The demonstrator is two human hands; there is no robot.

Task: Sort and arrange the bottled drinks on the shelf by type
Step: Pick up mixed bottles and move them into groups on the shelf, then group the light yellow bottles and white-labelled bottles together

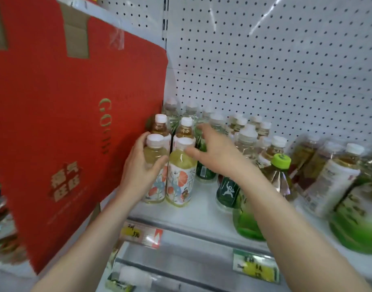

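Two pale yellow tea bottles with flowered labels and white caps stand side by side at the shelf's front left. My left hand (142, 165) grips the left one (154, 157) around its shoulder. My right hand (212, 152) hovers with spread fingers just right of the second flowered bottle (181, 175), thumb near its neck, holding nothing. Behind them stand two amber tea bottles (161, 127) with white caps. Green-labelled bottles (227, 190) and clear bottles (247, 138) crowd the shelf to the right.
A big red cardboard carton (65, 123) leans against the shelf's left end, touching the bottles' row. White pegboard (265, 70) backs the shelf. Price tags (142, 233) line the shelf's front rail. A lime-capped bottle (279, 171) and blurred large bottles (338, 182) stand at right.
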